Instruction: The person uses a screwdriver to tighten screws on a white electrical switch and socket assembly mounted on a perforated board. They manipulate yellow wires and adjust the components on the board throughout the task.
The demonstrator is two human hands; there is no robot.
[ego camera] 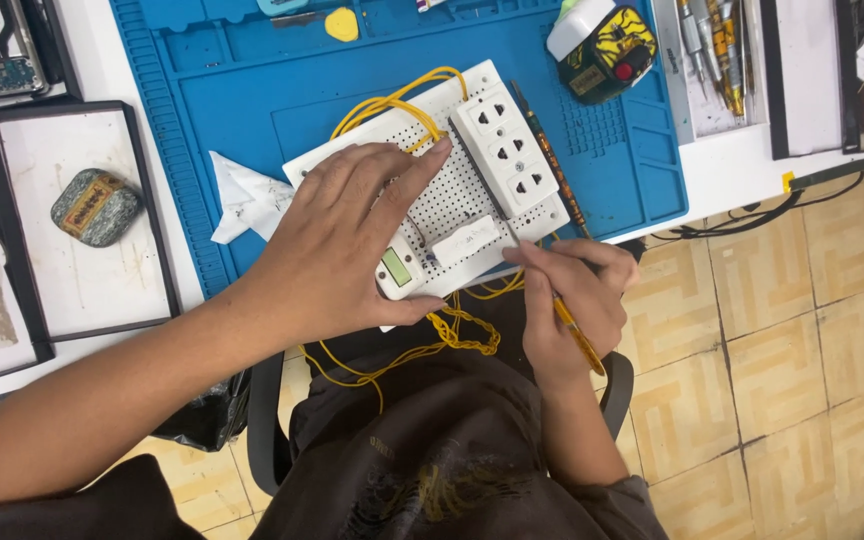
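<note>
The left hand [337,245] lies flat over the near-left part of a white perforated board [452,190], its fingers [407,175] spread and open, pressing down rather than gripping anything, with the thumb running along the board's near edge beside a small white meter with a green display [398,268]. The board sits on a blue work mat [242,90] at the front edge of the white table [722,165], its near corner hanging slightly over the person's lap. On the board's right side stands a white triple socket strip [504,150], and nearer the person a small white rectangular block [464,241] is mounted. Yellow wires [392,103] loop out from the board's far side, and more yellow wire, twisted into a braid [462,335], hangs below its near edge. The right hand [567,300] has its fingers closed around a slim yellow-handled screwdriver [574,330], whose tip appears to meet the board's near-right edge, though the exact contact point is hard to make out. Another long thin tool [552,160] lies on the mat just beside the socket strip. Further back on the mat rests a yellow-and-black round device [607,50], and well apart to the left a grey-green stone [95,206] lies on a framed white panel [82,290].
</note>
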